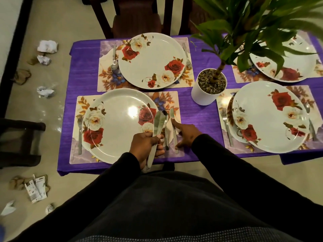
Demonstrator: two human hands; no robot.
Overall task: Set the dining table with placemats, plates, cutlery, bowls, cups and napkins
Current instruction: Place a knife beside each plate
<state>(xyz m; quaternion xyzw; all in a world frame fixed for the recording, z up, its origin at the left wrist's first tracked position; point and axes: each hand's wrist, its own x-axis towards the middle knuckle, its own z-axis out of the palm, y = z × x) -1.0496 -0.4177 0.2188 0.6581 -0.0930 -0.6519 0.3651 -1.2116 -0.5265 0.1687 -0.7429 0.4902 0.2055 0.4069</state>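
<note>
Crumpled paper [47,46] and torn wrappers [35,189] lay on the floor left of the desk [201,119], which carried a purple cloth.

Near-left setting: a floral placemat [172,98] bore a rose-patterned plate [118,124]. A fork [79,133] lay on the mat just left of that plate. The left hand [146,145] was over the plate's near right edge, its grip closed round a bunch of knives [158,131], the blades pointing away from the person; how many it held could not be told. A spoon [165,126] lay just right of the plate, its bowl at the rim. Beside it lay a single knife [173,131] on the mat. The right hand [188,135] rested at that knife, forefinger stretched along the blade side and thumb near the handle end; the grip was wide and clasped nothing.

Far-left setting: a second plate [152,60] sat on its placemat [104,81] with a spoon [114,58] on the left and a fork [187,56] on the right.

Centre: a white pot [206,91] with gravel held a leafy plant [253,32], standing between the settings.

Near-right setting: a third plate [269,117] had a fork [227,126] on its left and a spoon [310,121] on its right. Far right, a fourth plate [286,65] was partly hidden by leaves. A chair [136,20] stood at the far end.
</note>
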